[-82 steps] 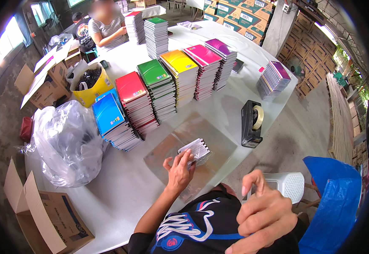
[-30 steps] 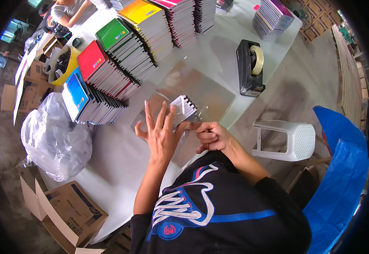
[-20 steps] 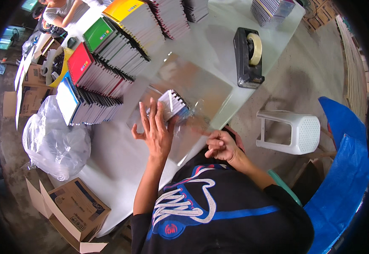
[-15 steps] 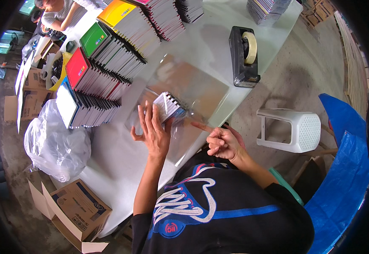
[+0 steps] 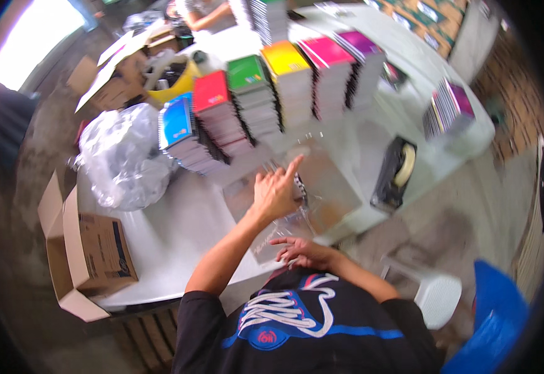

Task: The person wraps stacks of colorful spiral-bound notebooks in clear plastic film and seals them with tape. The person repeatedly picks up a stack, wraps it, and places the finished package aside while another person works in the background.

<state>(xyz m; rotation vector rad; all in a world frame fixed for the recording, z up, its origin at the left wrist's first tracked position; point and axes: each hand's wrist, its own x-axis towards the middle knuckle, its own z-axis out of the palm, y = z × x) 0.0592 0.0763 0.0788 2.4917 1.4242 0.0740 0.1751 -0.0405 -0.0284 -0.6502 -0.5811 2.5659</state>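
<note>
One cardboard box (image 5: 100, 255), flaps open, stands at my far left, on the near side of the white bench (image 5: 166, 240). Right of it, a crumpled heap of clear plastic (image 5: 125, 159). Next, a row of spiral-bound notebooks in stacks, left to right: blue stack (image 5: 177, 121), red stack (image 5: 214, 96), green stack (image 5: 248, 78), yellow stack (image 5: 285, 62), pink stack (image 5: 326, 56), purple stack (image 5: 360, 47).

In front of the row, my left hand (image 5: 274, 194) is over a small notebook (image 5: 300, 189). Left fingers parted, index finger straight and directed away from me, the others bent. The hand covers much of the notebook; whether the fingers grip it, I cannot tell. Notebook position: on a clear sheet (image 5: 337, 196) on the bench, its dark binding showing just right of the hand.

My right hand (image 5: 306, 252): nearer my body, close to the sheet's near edge, apart from the notebook. Fingers loosely spread, empty.

Further right: black tape dispenser (image 5: 391, 177), then a shorter stack with a purple cover (image 5: 449, 109).
</note>
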